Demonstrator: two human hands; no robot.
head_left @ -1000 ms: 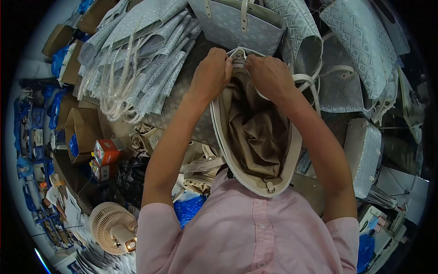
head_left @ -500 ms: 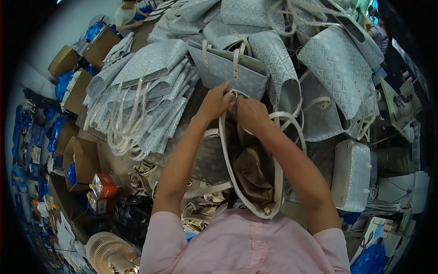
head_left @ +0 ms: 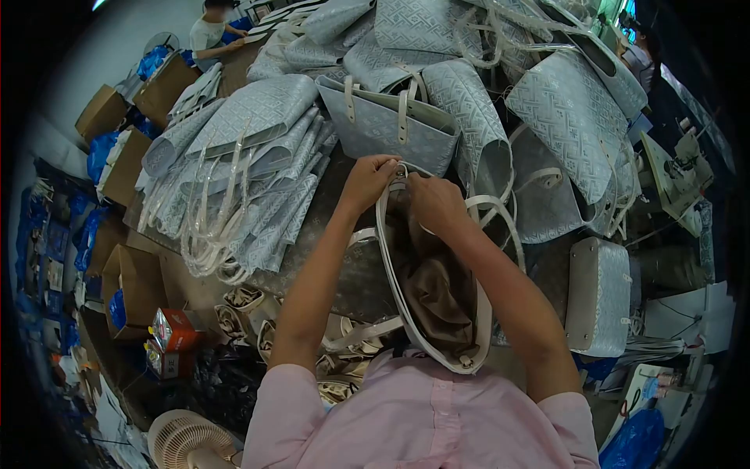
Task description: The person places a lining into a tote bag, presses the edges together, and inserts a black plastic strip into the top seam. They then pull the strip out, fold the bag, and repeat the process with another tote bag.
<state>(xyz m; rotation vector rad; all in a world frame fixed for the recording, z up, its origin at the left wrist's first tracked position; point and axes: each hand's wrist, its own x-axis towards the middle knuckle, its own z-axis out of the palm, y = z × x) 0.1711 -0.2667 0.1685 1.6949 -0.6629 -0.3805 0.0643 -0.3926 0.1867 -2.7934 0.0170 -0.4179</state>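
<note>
An open handbag (head_left: 388,270) with a pale rim and brown lining (head_left: 439,301) stretches from my chest toward the table. At its far end, my left hand (head_left: 367,185) pinches the rim on the left. My right hand (head_left: 437,203) grips the rim just to the right, with some fingers hidden inside. A small round metal fitting (head_left: 401,173) shows between my hands. Pale straps (head_left: 361,334) hang out on both sides of the bag. Just beyond my hands stands a silver patterned handbag (head_left: 383,129) with two upright straps.
Folded silver bag pieces (head_left: 258,125) are stacked at left, with clear-wrapped straps hanging down. More silver bags (head_left: 570,117) pile up at the back and right. A finished-looking bag (head_left: 598,297) lies at right. Cartons (head_left: 133,289) and a fan (head_left: 183,438) are at left; a co-worker (head_left: 211,35) is far back.
My hands have drawn slightly apart along the rim, and the metal fitting between them shows more plainly. The whole view has shifted a little. The far co-worker's head has come into view.
</note>
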